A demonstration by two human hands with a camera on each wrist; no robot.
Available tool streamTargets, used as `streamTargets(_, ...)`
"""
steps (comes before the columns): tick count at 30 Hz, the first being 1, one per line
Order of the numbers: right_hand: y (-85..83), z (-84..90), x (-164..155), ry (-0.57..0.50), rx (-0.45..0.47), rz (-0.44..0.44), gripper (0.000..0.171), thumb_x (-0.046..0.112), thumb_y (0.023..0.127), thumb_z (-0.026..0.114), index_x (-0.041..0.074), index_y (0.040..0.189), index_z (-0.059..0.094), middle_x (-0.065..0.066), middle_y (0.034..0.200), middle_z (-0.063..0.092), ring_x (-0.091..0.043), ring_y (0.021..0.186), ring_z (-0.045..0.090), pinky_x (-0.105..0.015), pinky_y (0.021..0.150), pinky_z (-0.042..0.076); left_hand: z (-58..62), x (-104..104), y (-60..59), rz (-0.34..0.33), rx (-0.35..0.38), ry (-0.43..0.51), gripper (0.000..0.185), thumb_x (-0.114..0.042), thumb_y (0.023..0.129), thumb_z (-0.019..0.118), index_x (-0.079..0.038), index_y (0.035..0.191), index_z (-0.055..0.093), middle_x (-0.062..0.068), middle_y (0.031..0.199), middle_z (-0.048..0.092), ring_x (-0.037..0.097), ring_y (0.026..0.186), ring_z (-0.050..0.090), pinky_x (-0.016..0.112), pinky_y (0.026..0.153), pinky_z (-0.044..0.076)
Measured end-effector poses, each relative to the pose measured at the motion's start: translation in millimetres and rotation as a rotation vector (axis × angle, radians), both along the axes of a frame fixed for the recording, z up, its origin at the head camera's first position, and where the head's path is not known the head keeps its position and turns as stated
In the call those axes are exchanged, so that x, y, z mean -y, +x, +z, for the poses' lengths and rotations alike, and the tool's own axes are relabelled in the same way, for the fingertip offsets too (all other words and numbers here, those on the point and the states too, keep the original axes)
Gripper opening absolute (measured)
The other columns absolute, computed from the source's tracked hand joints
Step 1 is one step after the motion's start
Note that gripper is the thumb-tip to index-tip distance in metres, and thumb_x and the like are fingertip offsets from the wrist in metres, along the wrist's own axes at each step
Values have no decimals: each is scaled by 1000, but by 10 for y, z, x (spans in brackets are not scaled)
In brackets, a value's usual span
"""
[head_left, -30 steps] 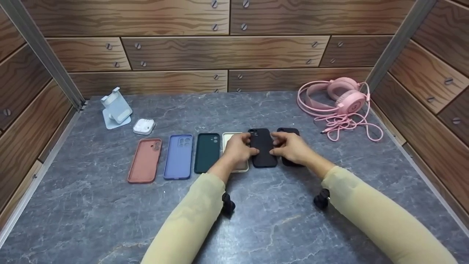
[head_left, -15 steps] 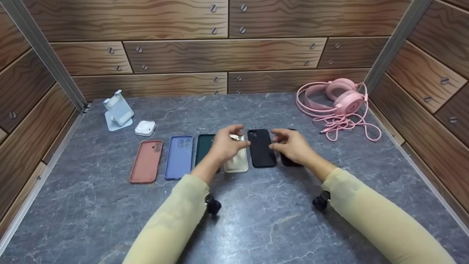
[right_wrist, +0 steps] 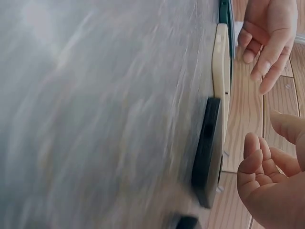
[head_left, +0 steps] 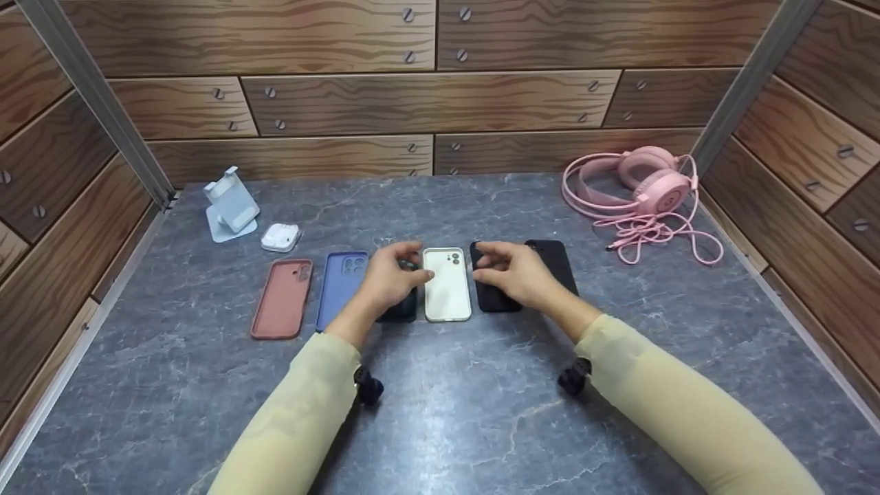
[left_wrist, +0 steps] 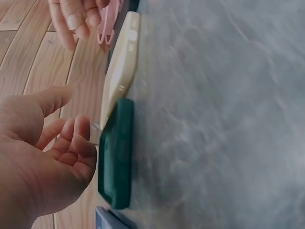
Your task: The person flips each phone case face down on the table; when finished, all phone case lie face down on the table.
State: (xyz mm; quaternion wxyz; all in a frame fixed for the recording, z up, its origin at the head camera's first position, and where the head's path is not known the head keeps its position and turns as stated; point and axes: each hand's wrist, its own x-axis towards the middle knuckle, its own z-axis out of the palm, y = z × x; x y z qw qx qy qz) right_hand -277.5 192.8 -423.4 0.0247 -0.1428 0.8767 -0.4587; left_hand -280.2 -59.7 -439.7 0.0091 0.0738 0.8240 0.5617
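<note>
Above the row of 6 cases, left hand (head_left: 388, 278) hovers over the dark green case (head_left: 402, 309), right hand (head_left: 512, 275) over a black case (head_left: 491, 302); both loosely curled, gripping nothing. Cream case (head_left: 447, 284) lies flat between them. Risk: the cases lie close together, so a careless reach may knock the neighbours askew.
</note>
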Motion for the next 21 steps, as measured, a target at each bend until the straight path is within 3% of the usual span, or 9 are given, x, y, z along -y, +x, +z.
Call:
streamTargets(10, -57, -123, 176, 47, 88, 4, 60, 11, 97, 79, -3, 150, 57, -16, 118, 73, -28, 105, 71, -37, 91, 58, -113, 5, -2, -26, 45, -50, 57, -5, 90, 83, 2, 143, 63, 16, 123, 70, 28, 102, 68, 37, 90, 57)
streamTargets(15, -66, -164, 170, 76, 94, 11, 62, 11, 94, 81, -3, 150, 57, -15, 119, 72, -27, 104, 70, -36, 90, 57, -136, 6, -6, -43, 59, -94, 60, -6, 89, 84, -1, 145, 63, 14, 130, 69, 24, 97, 66, 36, 88, 56)
streamTargets(21, -74, -176, 171, 117, 96, 23, 64, 11, 92, 84, 0, 150, 59, -12, 119, 71, -24, 101, 68, -33, 86, 56, -164, 12, -25, -58, 26, -175, 64, -7, 87, 87, -1, 146, 63, 13, 133, 69, 20, 87, 61, 35, 84, 53)
